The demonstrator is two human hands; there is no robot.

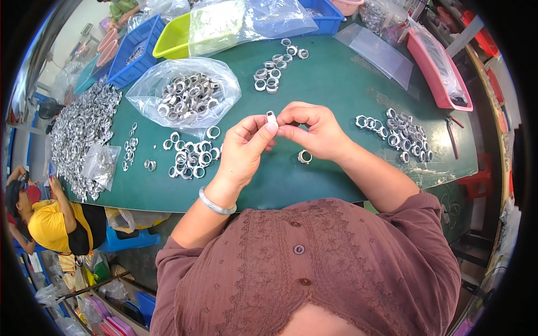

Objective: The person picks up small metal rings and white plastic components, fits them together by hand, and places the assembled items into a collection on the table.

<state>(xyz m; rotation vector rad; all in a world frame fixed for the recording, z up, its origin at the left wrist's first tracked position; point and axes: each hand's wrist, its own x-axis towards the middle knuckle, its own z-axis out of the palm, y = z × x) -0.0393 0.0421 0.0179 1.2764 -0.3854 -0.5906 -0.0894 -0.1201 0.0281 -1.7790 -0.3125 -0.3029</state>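
Basically, both hands met above the green table [336,84]. Left hand [244,148] pinched a small metal ring [272,117] at its fingertips, ring standing upright, edge-on. Right hand [314,131] touched it from the right, fingers curled narrow. Loose ring [304,157] lay just below the right hand; bag of rings [188,95] sat up-left.

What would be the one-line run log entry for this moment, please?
left hand: pinches small metal ring | right hand: pinches same ring | green table: loose rings under hands
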